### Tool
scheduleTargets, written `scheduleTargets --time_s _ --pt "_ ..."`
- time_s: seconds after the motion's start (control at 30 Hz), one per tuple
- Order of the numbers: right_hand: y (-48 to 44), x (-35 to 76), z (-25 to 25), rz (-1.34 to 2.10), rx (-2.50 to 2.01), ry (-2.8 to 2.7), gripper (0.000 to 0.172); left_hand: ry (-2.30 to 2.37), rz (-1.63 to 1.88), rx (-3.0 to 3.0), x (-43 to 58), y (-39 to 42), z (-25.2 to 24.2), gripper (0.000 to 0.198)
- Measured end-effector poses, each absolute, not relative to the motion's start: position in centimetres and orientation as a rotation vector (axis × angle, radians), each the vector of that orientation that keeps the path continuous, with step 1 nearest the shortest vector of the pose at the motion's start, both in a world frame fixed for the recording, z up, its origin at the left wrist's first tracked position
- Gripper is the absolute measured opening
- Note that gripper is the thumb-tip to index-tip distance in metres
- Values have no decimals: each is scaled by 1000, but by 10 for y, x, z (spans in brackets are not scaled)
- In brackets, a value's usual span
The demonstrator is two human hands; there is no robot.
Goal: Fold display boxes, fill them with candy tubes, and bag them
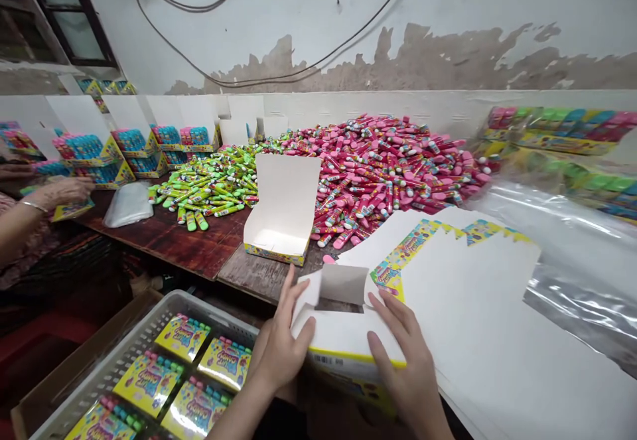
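Risk of a creased or torn flap from too much pressure on the white card box (pixel 343 342), or of a slip off the wooden table (pixel 164 244) edge. Left hand (pixel 281 340) and right hand (pixel 405 387) both spread, palms down on the box top, either side of the raised flap, no pinch. Box low in view, just beside flat printed card sheets (pixel 472 314).

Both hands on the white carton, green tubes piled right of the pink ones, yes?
No: the head view shows the green tubes left of the pink tubes, not right. The left hand and right hand are on the white carton, as you said.
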State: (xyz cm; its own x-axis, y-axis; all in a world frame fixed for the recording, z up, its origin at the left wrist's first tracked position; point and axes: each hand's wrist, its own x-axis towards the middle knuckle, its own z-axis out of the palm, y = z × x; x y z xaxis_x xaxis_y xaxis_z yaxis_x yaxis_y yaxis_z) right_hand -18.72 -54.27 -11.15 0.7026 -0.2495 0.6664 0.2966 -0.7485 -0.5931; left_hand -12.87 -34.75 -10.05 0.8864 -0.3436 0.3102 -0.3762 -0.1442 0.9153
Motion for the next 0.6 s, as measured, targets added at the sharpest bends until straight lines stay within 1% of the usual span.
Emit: scheduleTargets --time_s 0.1,0.2,0.3,0.37,0.43,0.53,0.6 --pt "-549 -186 -109 -1050 -2235 -78 41 -794 -42 1865 -123 -335 -95 55" --pt "-549 -186 -110 -1145 -2180 -69 39 -875 -53 1894 -114 -331 -94 51" --pt "-545 -186 -112 -1170 -2149 -11 35 -866 104 1844 -106 -334 -104 49" --pt "-545 -184 -114 -1151 -2157 22 33 -872 216 1793 -102 -337 -113 53" --pt "-548 -182 -115 -1117 -2204 38 34 -930 248 1757 -99 -338 -116 60" --pt "-558 -180 -120 -1105 -2280 30 31 -1010 133 1721 -96 -337 -110 69" --pt "-566 -180 -124 -1098 -2335 -30 30 -953 9 1735 -93 -335 -101 64"
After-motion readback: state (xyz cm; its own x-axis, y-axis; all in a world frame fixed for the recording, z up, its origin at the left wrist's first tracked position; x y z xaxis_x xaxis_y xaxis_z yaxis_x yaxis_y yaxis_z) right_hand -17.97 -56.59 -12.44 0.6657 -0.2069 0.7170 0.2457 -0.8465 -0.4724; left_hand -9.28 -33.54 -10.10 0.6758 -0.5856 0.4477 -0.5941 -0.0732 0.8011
